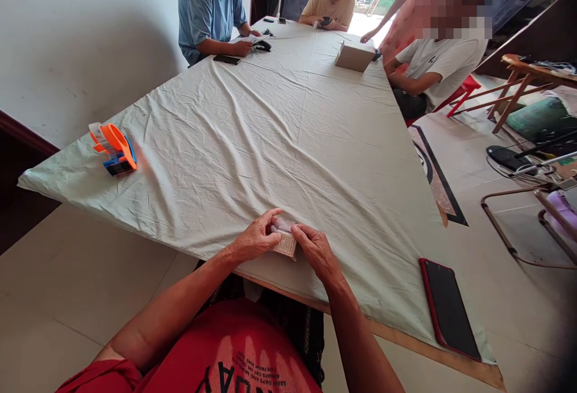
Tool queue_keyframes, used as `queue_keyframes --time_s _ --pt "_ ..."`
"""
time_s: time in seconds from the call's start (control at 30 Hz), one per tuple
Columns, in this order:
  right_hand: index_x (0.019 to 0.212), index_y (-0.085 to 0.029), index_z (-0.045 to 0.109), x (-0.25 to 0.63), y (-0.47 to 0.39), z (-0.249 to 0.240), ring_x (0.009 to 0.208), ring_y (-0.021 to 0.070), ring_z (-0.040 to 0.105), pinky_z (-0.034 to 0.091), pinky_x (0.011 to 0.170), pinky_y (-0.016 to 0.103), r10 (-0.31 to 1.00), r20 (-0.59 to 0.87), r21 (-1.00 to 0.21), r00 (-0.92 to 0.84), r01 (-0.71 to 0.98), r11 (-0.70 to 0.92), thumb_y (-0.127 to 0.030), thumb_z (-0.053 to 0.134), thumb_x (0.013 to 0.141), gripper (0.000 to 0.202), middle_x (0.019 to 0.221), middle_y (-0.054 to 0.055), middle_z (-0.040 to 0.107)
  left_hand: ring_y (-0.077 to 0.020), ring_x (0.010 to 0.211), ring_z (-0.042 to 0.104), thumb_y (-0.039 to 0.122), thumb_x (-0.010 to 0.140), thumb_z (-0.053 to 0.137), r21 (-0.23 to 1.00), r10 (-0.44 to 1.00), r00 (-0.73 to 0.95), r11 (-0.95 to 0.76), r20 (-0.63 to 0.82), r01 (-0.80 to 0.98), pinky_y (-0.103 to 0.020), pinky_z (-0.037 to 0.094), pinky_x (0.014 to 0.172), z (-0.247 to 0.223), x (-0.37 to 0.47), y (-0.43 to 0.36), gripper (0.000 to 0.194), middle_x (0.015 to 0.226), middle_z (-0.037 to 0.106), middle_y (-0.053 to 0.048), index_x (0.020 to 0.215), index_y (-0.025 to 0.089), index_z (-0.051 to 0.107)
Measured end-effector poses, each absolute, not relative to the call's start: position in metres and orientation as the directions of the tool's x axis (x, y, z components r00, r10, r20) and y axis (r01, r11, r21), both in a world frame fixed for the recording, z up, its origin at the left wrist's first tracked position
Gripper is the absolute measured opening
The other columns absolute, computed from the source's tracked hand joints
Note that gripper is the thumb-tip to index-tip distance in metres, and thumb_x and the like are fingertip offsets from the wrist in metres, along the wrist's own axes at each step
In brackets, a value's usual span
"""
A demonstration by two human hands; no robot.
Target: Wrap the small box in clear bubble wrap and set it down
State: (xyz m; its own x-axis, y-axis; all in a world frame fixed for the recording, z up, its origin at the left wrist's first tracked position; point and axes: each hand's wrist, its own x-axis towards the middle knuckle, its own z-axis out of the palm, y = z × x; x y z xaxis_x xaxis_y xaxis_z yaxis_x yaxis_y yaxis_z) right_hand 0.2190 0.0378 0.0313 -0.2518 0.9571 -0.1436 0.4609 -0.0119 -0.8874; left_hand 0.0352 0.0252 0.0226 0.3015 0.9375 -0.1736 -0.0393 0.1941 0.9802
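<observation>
A small, pale box (pixel 285 244) with printed lines on its side sits at the near edge of the table, and clear, crinkled plastic shows on its upper part. My left hand (pixel 255 238) grips it from the left, thumb on the near side and fingers curved over the far side. From the right, my right hand (pixel 316 252) pinches the plastic at the box's upper right corner with thumb and forefinger. Part of the box is hidden behind my fingers.
A pale cloth with wrinkles covers the table (pixel 216 158). An orange and blue tape dispenser (pixel 121 151) stands at the left, a red-cased phone (pixel 451 309) lies at the right edge. Farther off are a cardboard box (pixel 354 56) and several people seated around the table.
</observation>
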Motion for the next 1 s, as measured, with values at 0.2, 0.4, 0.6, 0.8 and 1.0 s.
queue_keyframes --time_s 0.2,0.4,0.6,0.8,1.0 --pt "0.09 -0.018 0.073 0.221 0.04 0.033 0.073 0.0205 0.059 0.043 0.065 0.03 0.947 -0.153 -0.903 -0.283 0.43 -0.018 -0.051 0.056 0.086 0.038 0.079 0.004 0.069 -0.0113 0.079 0.054 0.022 0.071 0.056 0.976 0.932 0.304 0.215 -0.197 -0.026 -0.022 0.042 0.065 0.023 0.037 0.026 0.076 0.104 0.058 -0.003 0.145 0.016 0.039" --pt "0.08 -0.018 0.069 0.227 0.05 0.042 0.067 0.0167 0.054 0.04 0.062 0.027 0.919 -0.217 -0.914 -0.328 0.399 -0.073 -0.049 0.06 0.082 0.032 0.071 0.001 0.063 -0.0115 0.08 0.052 0.021 0.072 0.055 0.976 0.922 0.327 0.218 -0.204 -0.005 -0.023 0.041 0.067 0.028 0.035 0.025 0.078 0.112 0.06 -0.005 0.147 0.014 0.038" --pt "0.064 -0.019 0.057 0.221 0.063 0.037 0.055 0.0114 0.039 0.029 0.053 0.026 0.924 -0.25 -0.881 -0.289 0.464 -0.093 -0.047 0.063 0.072 0.03 0.056 -0.004 0.047 -0.0107 0.075 0.049 0.019 0.072 0.054 0.981 0.922 0.342 0.195 -0.184 0.002 -0.023 0.04 0.065 0.026 0.035 0.026 0.078 0.113 0.061 -0.006 0.148 0.014 0.038" --pt "0.065 -0.019 0.06 0.221 0.062 0.036 0.054 0.0115 0.04 0.029 0.051 0.025 0.933 -0.202 -0.857 -0.297 0.515 -0.022 -0.048 0.063 0.074 0.03 0.054 -0.004 0.048 -0.0101 0.072 0.047 0.02 0.072 0.054 0.983 0.922 0.344 0.182 -0.177 0.018 -0.023 0.04 0.064 0.026 0.035 0.026 0.075 0.108 0.06 -0.005 0.146 0.014 0.04" --pt "0.081 -0.018 0.069 0.221 0.059 0.045 0.063 0.0147 0.053 0.038 0.057 0.025 0.942 -0.116 -0.872 -0.316 0.486 0.056 -0.047 0.062 0.08 0.03 0.07 0.002 0.065 -0.0096 0.072 0.046 0.02 0.074 0.053 0.986 0.925 0.34 0.163 -0.169 0.046 -0.023 0.04 0.065 0.024 0.036 0.026 0.072 0.107 0.06 -0.004 0.146 0.014 0.041"
